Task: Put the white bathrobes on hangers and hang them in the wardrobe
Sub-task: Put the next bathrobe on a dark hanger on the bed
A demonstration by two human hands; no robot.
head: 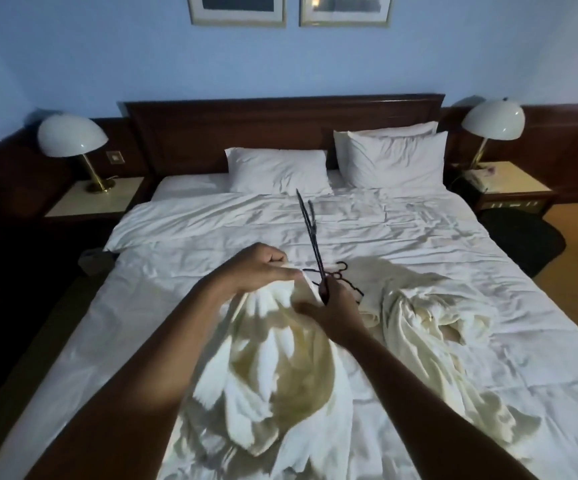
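Robe point(273, 368) lifted over bed point(419, 237), bunched in left hand point(259, 268). Right hand point(336, 306) grips dark hanger point(310, 233), pointing up. Second robe point(429, 320) and another hanger point(351, 282) lie alongside.

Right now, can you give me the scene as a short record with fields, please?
left hand: left hand grips the held bathrobe by its top edge
right hand: right hand holds black hangers, pointing up
second bathrobe: second bathrobe lies crumpled on the bed
another hanger: spare hanger lies on the bed
wardrobe: not in view
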